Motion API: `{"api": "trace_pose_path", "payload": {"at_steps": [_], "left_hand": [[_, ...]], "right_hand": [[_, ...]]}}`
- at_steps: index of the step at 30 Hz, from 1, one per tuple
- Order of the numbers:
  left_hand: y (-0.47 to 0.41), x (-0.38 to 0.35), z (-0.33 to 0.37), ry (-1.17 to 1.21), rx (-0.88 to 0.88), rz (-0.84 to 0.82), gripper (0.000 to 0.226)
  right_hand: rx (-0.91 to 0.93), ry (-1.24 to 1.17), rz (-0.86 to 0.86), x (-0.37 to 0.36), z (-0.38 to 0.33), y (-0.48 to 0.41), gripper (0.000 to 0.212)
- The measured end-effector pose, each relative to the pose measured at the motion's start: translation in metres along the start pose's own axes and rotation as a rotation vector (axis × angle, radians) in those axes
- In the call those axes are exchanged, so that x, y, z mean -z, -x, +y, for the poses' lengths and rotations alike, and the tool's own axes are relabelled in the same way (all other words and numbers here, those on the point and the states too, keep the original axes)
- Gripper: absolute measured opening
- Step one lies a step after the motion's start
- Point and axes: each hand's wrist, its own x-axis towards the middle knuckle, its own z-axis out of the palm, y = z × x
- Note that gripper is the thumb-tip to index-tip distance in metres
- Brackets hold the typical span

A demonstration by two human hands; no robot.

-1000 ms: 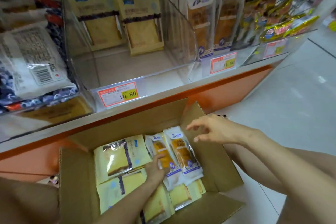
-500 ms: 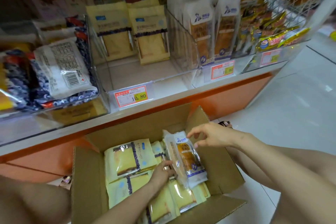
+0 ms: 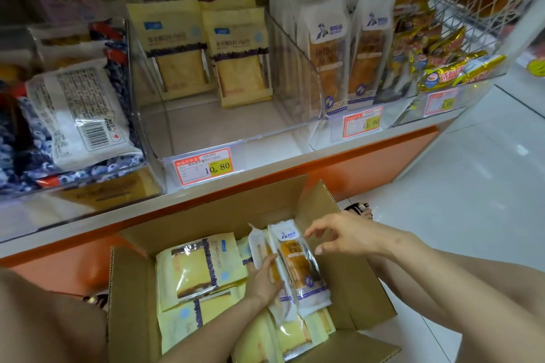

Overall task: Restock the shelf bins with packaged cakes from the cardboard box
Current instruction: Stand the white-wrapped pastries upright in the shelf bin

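Cardboard first: the cardboard box (image 3: 351,277) sits open on the floor under the shelf edge, flaps out, and this looks like the pick step. The left hand (image 3: 262,277) is down in the box's far right part. Its fingers curl round the left edge of two white packets (image 3: 298,262), propping them on end above the flat stock. The right hand (image 3: 345,234) hovers by their top right corner, fingers spread and loosely bent, holding nothing. Whether a fingertip touches the film, I can't tell.

Yellow packets (image 3: 197,268) lie flat along the box's left side, matte paper-look fronts with a clear window over square sponge. The white ones are long, narrow and glossy, a golden loaf showing through.

My read on the next move: the right hand closes on that top seal and lifts the pair clear of the box wall. Then it's up to the clear plastic bin (image 3: 296,71) towards the shelf's right end, where matching tall packs (image 3: 331,62) stand upright. That film looks slippery, so a firm pinch is called for.
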Motion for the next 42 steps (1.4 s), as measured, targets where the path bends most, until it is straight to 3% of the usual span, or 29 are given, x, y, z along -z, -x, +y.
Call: {"api": "trace_pose_path", "payload": {"at_steps": [8, 13, 19, 24, 34, 39, 42], "left_hand": [[-0.005, 0.021, -0.014, 0.094, -0.014, 0.092, 0.059], [0.010, 0.030, -0.021, 0.280, -0.039, 0.114, 0.050], [0.020, 0.031, -0.022, 0.163, -0.064, -0.045, 0.044], [0.019, 0.019, -0.014, 0.112, 0.065, -0.133, 0.051], [-0.015, 0.000, -0.003, 0.127, 0.142, -0.022, 0.055], [-0.007, 0.016, -0.009, 0.307, 0.133, 0.022, 0.056], [0.015, 0.038, -0.005, 0.632, 0.057, -0.062, 0.059]], "right_hand": [[0.009, -0.012, -0.017, -0.002, 0.003, -0.002, 0.036], [0.007, -0.007, -0.027, -0.003, -0.004, 0.002, 0.036], [-0.003, -0.024, -0.015, -0.003, -0.017, 0.004, 0.034], [-0.007, -0.062, -0.003, -0.004, -0.016, 0.006, 0.034], [0.010, -0.090, 0.018, -0.002, 0.003, -0.002, 0.033], [-0.017, -0.083, -0.018, -0.010, 0.010, -0.006, 0.031], [-0.040, -0.099, 0.024, -0.018, 0.008, -0.004, 0.039]]}}
